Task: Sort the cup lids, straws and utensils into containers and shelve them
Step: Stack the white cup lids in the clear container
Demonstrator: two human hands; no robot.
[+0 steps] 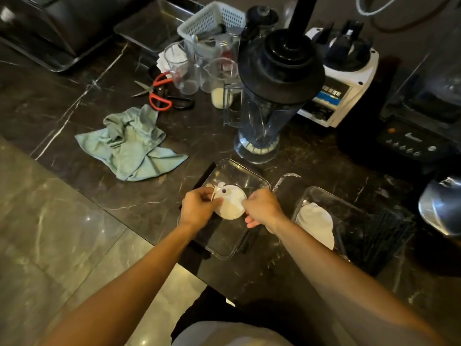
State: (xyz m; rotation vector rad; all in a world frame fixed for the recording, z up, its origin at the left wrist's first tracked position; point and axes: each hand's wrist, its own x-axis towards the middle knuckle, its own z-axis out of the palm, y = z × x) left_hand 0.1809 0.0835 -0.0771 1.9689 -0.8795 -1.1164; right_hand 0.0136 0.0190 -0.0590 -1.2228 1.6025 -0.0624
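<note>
Both hands hold a stack of white lids (230,202) over a clear box (224,243) on the dark counter (74,101). The left hand (198,208) pinches the left edge of the lids with thumb and fingers. The right hand (262,208) pinches the right edge, with its other fingers curled under. The top lid has a small round hole in it.

Just to the right is a second clear box (311,196) with more white lids (315,224) lying in it. Beside that box are black straws (384,236).

Behind the first box stands a blender jug (272,96) with a black top. To the left of it lies a crumpled green cloth (132,143). Farther back are scissors (157,92) with red handles, some clear cups (179,68) and a white basket (212,20) tipped on its side. A white machine (341,88) sits behind the jug and a black one (414,138) is at the right.
</note>
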